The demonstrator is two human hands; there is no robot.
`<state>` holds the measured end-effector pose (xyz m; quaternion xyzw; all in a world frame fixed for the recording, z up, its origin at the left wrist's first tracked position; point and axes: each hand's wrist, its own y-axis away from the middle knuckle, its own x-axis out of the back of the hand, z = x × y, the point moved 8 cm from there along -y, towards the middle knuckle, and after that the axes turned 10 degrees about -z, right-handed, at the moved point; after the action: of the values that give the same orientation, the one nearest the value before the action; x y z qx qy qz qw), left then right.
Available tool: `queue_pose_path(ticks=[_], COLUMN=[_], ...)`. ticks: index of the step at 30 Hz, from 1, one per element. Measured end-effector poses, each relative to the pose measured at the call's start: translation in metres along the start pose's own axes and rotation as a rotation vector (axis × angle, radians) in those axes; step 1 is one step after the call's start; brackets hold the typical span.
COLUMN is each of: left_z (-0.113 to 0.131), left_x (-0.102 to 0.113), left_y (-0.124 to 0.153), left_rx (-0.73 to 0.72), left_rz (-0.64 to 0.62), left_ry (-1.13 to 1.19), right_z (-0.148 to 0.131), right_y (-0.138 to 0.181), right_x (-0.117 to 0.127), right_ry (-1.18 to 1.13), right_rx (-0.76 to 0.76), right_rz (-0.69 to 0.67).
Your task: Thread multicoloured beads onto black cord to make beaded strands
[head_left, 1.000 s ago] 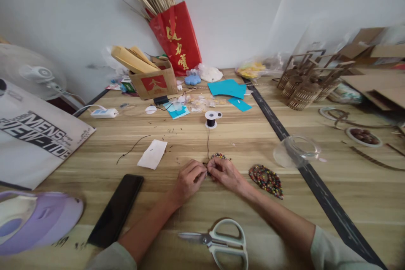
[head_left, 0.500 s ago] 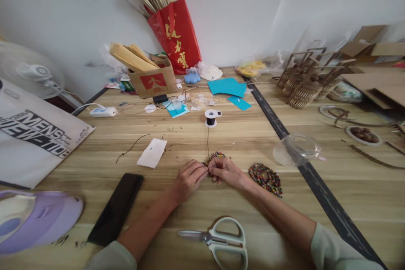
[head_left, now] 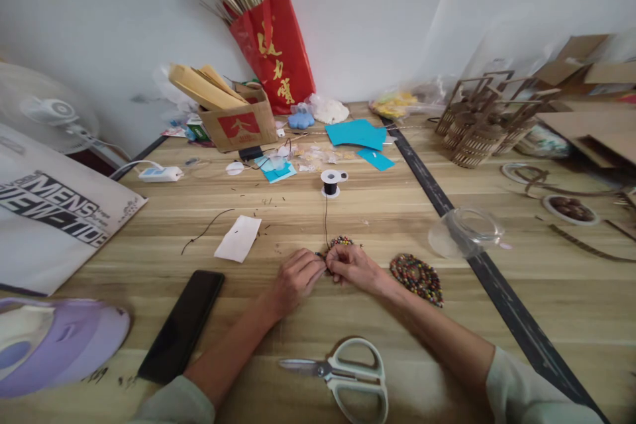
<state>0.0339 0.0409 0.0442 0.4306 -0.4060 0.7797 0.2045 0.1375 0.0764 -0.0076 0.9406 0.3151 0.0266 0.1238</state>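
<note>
My left hand (head_left: 299, 276) and my right hand (head_left: 355, 267) meet at the middle of the table, fingertips pinched together. A thin black cord (head_left: 326, 222) runs from a white spool (head_left: 330, 184) down to my fingers, which close on it. Just behind my right hand lies a string of multicoloured beads (head_left: 342, 240), partly covered by the fingers. A second coiled bead string (head_left: 417, 279) rests beside my right forearm. White-handled scissors (head_left: 342, 374) lie between my forearms, blades pointing left. The exact spot where the fingertips meet is too small to make out.
A black phone (head_left: 183, 324) and a white paper slip (head_left: 238, 238) lie left of my hands. A clear plastic container (head_left: 466, 232) stands right. Farther back are blue cards (head_left: 355, 134), a cardboard box (head_left: 239, 124), a red bag (head_left: 278, 56) and small woven baskets (head_left: 472, 142).
Both hands stay pinched in nearly the same place. The whole view has shifted very slightly; the cord, beads and scissors lie as before.
</note>
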Motion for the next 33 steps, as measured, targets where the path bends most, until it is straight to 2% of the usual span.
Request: queue_pose_path(ticks=[3,9,17,24,33], left_z=[-0.005,-0.021,-0.037,-0.042,-0.045], left_x=[0.000,-0.003,-0.009,-0.011,-0.015], left_y=[-0.002,-0.002,-0.001,-0.001,0.001], left_rx=[0.057,0.218,0.431,0.463,0.447], left_rz=[0.002,-0.007,-0.061,-0.097,-0.117], left_ry=[0.034,0.242,0.510,0.642,0.672], right_z=[-0.001,-0.020,-0.033,-0.034,-0.028], right_y=[0.000,0.007,0.012,0.014,0.013], right_x=[-0.001,-0.001,-0.003,-0.003,-0.002], right_ry=[0.051,0.277,0.449,0.502,0.525], right_rx=[0.051,0.267,0.319,0.335,0.317], right_rz=[0.007,0.069,0.104,0.122,0.117])
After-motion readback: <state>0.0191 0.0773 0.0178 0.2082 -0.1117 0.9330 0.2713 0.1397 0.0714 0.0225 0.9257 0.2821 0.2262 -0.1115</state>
